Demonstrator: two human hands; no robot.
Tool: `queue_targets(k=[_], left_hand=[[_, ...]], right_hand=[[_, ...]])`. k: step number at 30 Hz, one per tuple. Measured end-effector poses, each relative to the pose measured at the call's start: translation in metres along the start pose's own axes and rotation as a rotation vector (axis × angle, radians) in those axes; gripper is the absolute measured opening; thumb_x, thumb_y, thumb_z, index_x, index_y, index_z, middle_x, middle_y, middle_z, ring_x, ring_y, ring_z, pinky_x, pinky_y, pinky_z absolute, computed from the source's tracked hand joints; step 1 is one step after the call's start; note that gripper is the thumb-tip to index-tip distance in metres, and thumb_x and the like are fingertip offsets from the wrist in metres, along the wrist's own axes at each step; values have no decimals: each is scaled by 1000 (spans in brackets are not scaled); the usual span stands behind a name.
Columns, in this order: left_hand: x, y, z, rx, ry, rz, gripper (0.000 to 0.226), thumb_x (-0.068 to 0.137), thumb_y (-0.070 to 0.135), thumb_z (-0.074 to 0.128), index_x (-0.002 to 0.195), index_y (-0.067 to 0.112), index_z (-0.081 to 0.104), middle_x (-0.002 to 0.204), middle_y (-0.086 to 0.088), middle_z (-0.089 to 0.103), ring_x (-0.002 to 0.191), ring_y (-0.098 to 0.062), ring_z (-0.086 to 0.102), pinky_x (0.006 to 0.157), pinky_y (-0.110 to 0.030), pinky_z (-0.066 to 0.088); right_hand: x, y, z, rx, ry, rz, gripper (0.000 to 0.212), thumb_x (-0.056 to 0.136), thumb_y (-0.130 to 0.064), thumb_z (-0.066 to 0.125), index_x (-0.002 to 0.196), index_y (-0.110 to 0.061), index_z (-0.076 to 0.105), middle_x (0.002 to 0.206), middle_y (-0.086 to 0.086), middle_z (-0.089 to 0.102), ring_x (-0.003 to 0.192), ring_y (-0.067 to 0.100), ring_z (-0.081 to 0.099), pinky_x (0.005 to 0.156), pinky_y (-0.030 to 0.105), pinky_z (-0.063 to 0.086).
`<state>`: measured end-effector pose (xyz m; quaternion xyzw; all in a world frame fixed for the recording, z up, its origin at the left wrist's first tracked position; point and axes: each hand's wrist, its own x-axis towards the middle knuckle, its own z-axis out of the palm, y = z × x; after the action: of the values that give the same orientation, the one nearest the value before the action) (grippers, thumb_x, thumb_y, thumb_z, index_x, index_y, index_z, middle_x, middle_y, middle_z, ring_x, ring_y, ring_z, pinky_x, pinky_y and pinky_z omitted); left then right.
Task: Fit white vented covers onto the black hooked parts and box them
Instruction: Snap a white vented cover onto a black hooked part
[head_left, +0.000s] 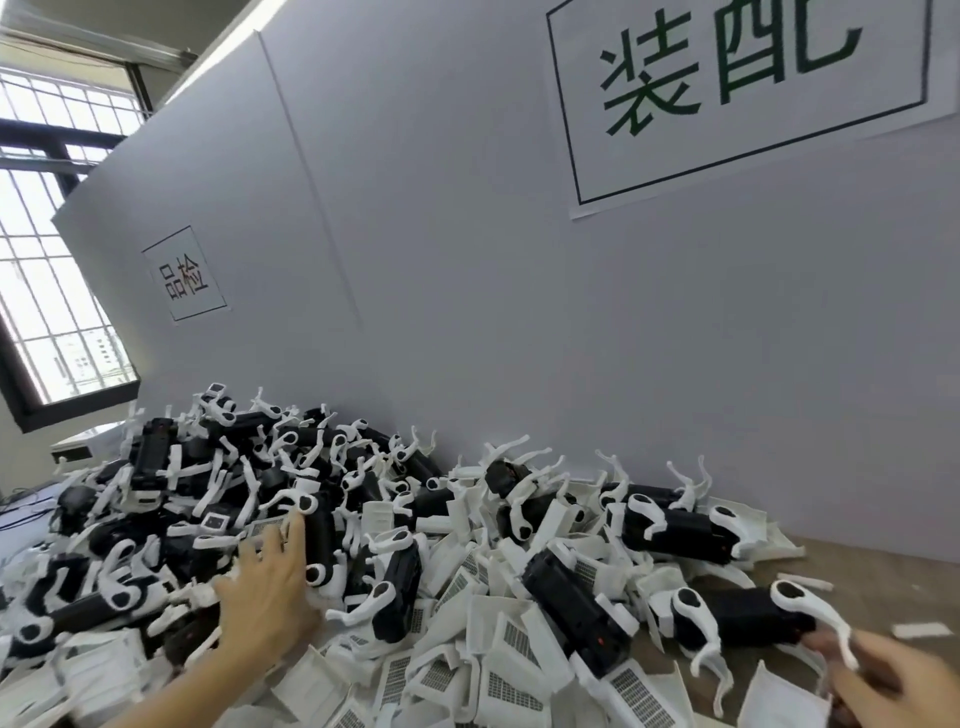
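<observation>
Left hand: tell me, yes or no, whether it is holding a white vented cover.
No: the left hand lies open, fingers spread, on the pile of black hooked parts, gripping nothing.

One head camera, wide and tilted

I see only one view: it looks from the person's head, forward and slightly down, rolled to one side, close over the pile of parts. It faces the white partition; the window is at left, the lower right corner is perhaps blurred.
</observation>
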<state>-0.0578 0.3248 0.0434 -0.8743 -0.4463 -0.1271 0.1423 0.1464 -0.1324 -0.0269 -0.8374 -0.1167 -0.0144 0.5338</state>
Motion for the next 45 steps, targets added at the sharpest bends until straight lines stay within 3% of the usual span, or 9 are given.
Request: queue_targets(k=[5,8,12,18,23,29,35,40,45], left_hand=[[1,6,-23,-90,281,155,128,29,29,100,139,12,37,104,-18,46,85,-37,42,54,-55,46],[3,30,-59,-148,381,216,125,26,26,102,134,8,41,100,-19,46,84,-40,44,54,-56,45],[-9,89,-101,-423,433,467,101,51,-2,86,134,20,32,95,-9,42,83,-29,44,65,-43,49],[-48,206,-132,-572,186,719,63,91,10,58,138,36,26,105,1,38,94,-19,44,75,-30,46],[-56,241,-141,-366,5,732,47,94,7,46,137,25,45,132,-3,47,120,-24,44,97,-41,47],[-90,236,-152,-699,-50,737,34,96,17,48,128,28,55,126,4,54,105,-11,53,84,-20,38],[-145,260,-142,-768,-555,826,56,90,46,63,142,38,43,139,11,49,120,-9,50,103,-27,40],[-172,278,-126,-845,-364,702,45,88,50,62,128,40,43,118,12,51,109,-13,54,97,-35,47],[-162,280,-119,-1129,-354,637,42,87,41,70,122,43,47,113,18,55,101,3,53,78,-12,40]], right_hand=[[-5,-8,-16,24,-6,25,25,87,15,59,78,-4,72,59,16,67,67,34,63,67,15,43],[-4,-11,-18,38,9,108,24,84,3,68,75,-16,77,61,6,71,70,25,67,66,5,42],[-10,-14,-21,13,-12,98,23,84,0,70,78,-22,74,62,-1,71,73,24,68,64,16,46],[-18,-17,-24,41,-19,119,31,85,-1,69,99,-26,58,76,4,71,74,27,69,74,41,53],[-19,-16,-30,88,-81,86,42,85,5,59,101,-34,59,77,3,73,72,24,69,64,35,54],[-22,-22,-38,212,-125,74,45,89,-1,55,101,-43,62,88,-7,72,77,2,65,66,27,41],[-28,-25,-38,216,-113,63,43,89,-3,53,104,-43,61,81,-5,71,57,0,58,63,24,41],[-29,-18,-34,237,-99,44,43,88,-2,54,109,-40,58,73,7,69,52,11,58,54,25,44],[-23,-12,-33,156,-15,-10,34,93,-8,57,107,-39,58,74,0,72,59,9,66,53,16,48]])
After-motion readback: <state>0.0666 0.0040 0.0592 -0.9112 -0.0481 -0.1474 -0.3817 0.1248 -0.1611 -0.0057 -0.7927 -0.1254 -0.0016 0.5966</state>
